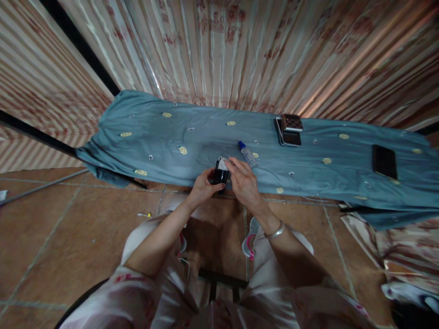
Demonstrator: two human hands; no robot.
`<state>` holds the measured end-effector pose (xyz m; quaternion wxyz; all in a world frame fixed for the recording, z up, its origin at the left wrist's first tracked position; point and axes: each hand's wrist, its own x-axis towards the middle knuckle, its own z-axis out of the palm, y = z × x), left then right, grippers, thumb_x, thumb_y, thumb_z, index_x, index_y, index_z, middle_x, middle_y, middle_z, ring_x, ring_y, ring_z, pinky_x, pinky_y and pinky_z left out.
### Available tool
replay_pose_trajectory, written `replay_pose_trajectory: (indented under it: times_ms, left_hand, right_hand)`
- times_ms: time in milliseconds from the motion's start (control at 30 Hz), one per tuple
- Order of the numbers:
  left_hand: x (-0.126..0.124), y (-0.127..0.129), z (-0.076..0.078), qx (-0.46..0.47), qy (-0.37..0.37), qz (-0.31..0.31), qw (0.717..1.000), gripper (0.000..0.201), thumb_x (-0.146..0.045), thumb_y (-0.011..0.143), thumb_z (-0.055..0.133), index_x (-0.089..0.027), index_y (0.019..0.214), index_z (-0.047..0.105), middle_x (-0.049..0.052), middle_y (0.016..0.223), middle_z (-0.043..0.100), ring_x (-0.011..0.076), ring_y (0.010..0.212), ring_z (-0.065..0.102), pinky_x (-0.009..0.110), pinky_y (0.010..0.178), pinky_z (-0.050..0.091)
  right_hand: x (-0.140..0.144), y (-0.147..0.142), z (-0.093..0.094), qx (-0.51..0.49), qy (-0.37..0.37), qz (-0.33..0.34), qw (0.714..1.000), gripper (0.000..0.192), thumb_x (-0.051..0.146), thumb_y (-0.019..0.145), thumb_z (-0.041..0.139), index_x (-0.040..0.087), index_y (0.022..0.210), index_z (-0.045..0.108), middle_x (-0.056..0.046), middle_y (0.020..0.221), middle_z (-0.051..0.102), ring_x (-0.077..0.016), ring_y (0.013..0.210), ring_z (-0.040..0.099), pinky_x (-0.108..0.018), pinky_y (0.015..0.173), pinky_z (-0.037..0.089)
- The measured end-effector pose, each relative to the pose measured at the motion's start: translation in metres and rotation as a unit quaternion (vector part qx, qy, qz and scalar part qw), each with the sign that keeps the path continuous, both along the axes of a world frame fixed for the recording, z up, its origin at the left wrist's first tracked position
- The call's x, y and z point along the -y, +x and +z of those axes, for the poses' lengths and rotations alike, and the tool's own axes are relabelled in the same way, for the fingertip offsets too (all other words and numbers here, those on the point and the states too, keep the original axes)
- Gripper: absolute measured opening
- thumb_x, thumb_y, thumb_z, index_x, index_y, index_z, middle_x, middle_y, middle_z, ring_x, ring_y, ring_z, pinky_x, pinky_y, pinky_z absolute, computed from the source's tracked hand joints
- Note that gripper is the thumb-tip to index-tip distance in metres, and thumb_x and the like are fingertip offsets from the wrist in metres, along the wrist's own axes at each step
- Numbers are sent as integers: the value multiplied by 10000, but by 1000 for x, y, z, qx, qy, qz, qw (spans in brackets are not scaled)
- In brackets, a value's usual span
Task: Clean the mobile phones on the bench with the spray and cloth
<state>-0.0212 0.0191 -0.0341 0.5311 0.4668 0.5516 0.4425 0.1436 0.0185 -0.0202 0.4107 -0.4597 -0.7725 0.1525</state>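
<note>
My left hand (203, 186) grips a small glossy black object (221, 176) by its side, just over the near edge of the cloth-covered table. Fingers of my right hand (245, 180) press a whitish wipe or cloth (222, 164) against the top of that object. Its exact kind is hard to make out, since both hands cover part of it. Beside my right hand lies a clear bottle with a blue cap (247, 153), on its side on the cloth.
A blue-green patterned cloth (206, 130) covers the long narrow table. Farther right lie stacked phone-like devices (290, 137) with a brown checkered item (292, 122) on top, then a black phone (384, 162). Pleated curtains (222, 55) hang behind. A metal pole (44, 186) lies on the tiled floor at left.
</note>
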Motion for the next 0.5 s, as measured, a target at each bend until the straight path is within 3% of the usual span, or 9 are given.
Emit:
replay_pose_trajectory:
  times_ms: [167,333,500]
  left_hand:
    - [3,4,3,102,-28,-18,994,489,-203,475,863,-148,938,715,16,816,680,185,834,592,326,858,442]
    - [7,7,10,227,-100,-68,966,441,-261,542,847,-154,951,723,12,812,672,157,761,604,324,787,476]
    - [1,-1,14,283,-100,-32,953,318,-272,577,820,-163,861,727,19,814,691,144,755,610,287,751,486]
  right_hand:
    - [0,-1,1,-28,-13,2,1000,445,188,960,359,253,1324,607,-65,1325,639,-222,1247,567,-452,1095,445]
    - [1,-6,1,-60,-22,25,998,433,204,966,371,265,1325,605,-51,1334,641,-202,1249,584,-427,1094,453]
    - [5,-11,0,-66,-35,54,996,412,185,950,400,268,1272,645,-47,1285,676,-190,1207,618,-413,1064,482]
